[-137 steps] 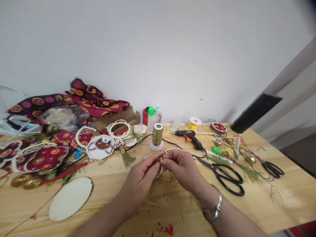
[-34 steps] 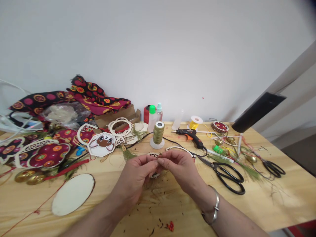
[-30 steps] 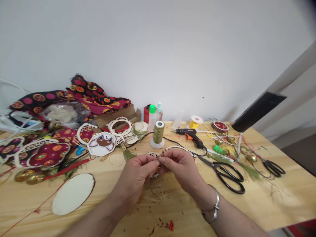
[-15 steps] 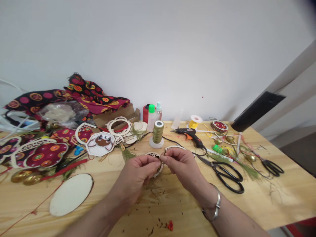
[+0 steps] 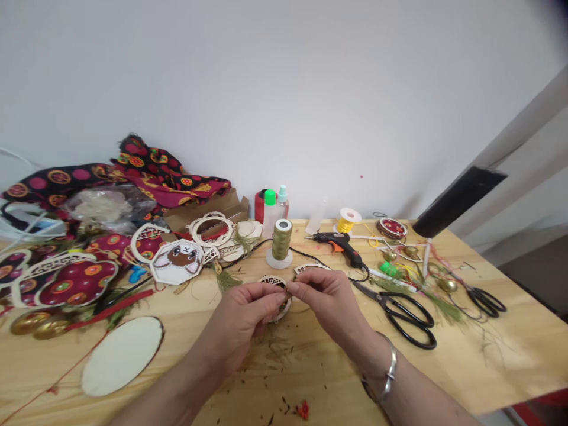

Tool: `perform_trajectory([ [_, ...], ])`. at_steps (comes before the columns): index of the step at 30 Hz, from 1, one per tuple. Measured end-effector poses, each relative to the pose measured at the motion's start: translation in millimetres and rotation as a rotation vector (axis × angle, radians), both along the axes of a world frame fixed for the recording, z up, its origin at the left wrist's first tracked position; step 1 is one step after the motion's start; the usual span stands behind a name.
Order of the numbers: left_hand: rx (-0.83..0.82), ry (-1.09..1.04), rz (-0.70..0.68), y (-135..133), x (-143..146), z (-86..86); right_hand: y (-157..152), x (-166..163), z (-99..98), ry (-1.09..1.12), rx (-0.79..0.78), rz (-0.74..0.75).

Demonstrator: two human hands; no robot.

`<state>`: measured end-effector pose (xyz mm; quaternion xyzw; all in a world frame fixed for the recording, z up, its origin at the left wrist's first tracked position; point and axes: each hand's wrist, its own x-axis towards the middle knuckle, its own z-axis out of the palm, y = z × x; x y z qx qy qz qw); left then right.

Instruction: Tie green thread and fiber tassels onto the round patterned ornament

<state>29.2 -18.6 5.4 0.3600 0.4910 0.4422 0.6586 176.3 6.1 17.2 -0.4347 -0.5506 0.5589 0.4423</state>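
Close together over the middle of the table, my left hand (image 5: 244,316) and my right hand (image 5: 326,299) are both closed, thumb against finger. Their fingertips meet at something small and thin that I cannot make out. Just behind the left fingers is a round fretwork ornament (image 5: 274,280), partly covered by the hand. A second pale fretwork piece (image 5: 311,268) shows above my right hand. Beyond them stands a spool of olive-green thread (image 5: 281,239). Black-handled scissors (image 5: 410,316) lie to the right of my right hand.
A glue gun (image 5: 339,244) and a yellow cord spool (image 5: 347,220) lie behind the scissors. To the left are a white oval disc (image 5: 123,355), an octagonal sheep-face piece (image 5: 178,261) and heaped patterned fabric (image 5: 164,171). A black cylinder (image 5: 459,201) rises at the right.
The view has shifted slightly, so the things on the table appear a little further left. Both hands keep nearly the same pinch at the same place.
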Motion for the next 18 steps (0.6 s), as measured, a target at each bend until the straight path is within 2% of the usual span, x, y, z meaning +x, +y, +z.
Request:
perform_trajectory([
  [18, -0.017, -0.008, 0.054, -0.5, 3.1, 3.2, 0.3, 0.7, -3.2, 0.022, -0.024, 0.025],
])
